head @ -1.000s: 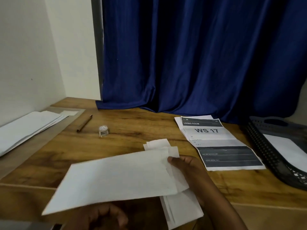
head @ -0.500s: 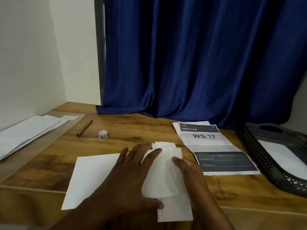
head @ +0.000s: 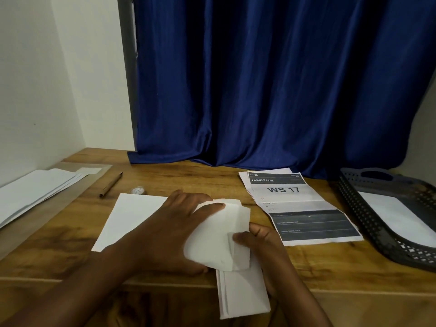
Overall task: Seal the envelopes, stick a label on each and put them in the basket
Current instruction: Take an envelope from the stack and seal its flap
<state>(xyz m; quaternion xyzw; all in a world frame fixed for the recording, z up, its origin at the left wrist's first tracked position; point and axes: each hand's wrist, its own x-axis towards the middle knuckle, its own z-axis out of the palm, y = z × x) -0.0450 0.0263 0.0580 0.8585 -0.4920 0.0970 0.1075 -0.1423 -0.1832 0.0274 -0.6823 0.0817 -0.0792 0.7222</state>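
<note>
Head view: your envelope (head: 132, 223) lies flat on the table (head: 70, 251), its right end lifted into a fold. Your left hand (head: 174, 232) presses on it, fingers straight. Right of it, your right hand (head: 262, 239) pinches the folded end. Far right of the envelope sits the basket (head: 368, 220).
</note>
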